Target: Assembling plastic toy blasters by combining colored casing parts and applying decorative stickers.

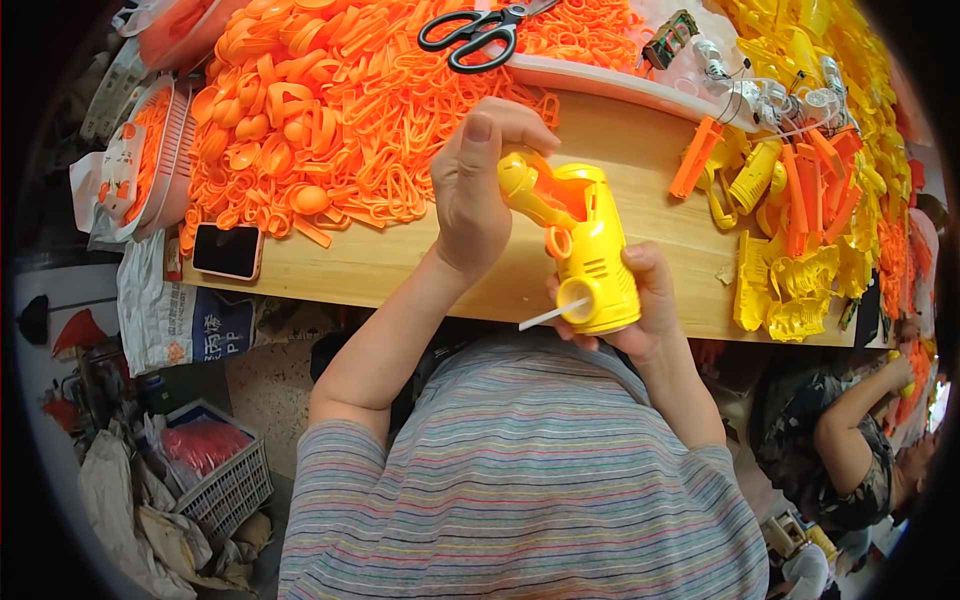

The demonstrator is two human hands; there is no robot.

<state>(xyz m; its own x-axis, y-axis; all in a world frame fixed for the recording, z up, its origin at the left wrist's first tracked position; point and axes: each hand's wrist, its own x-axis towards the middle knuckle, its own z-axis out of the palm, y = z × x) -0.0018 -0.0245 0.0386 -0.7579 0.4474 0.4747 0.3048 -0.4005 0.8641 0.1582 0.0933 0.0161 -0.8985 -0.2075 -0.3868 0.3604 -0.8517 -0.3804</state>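
Observation:
My right hand (650, 305) is closed round the lower part of a hollow yellow plastic toy body (597, 240) with slots and a round opening low on its side. From that opening a thin white stick (545, 318) pokes out to the left. An angled yellow piece (530, 188) juts from the top left of the body, with orange plastic showing inside. Beside its rounded end is my left hand (478, 190), palm against it, thumb up and fingers loosely bent behind. An orange ring (559, 242) sits on the body's side.
A big heap of orange plastic parts (330, 110) covers the table's far left. Black-handled scissors (480, 35) lie on it. Yellow parts (800, 270) and wired pieces (770, 100) are at the right. A phone (227, 250) rests by the left edge. A co-worker (850, 430) sits at right.

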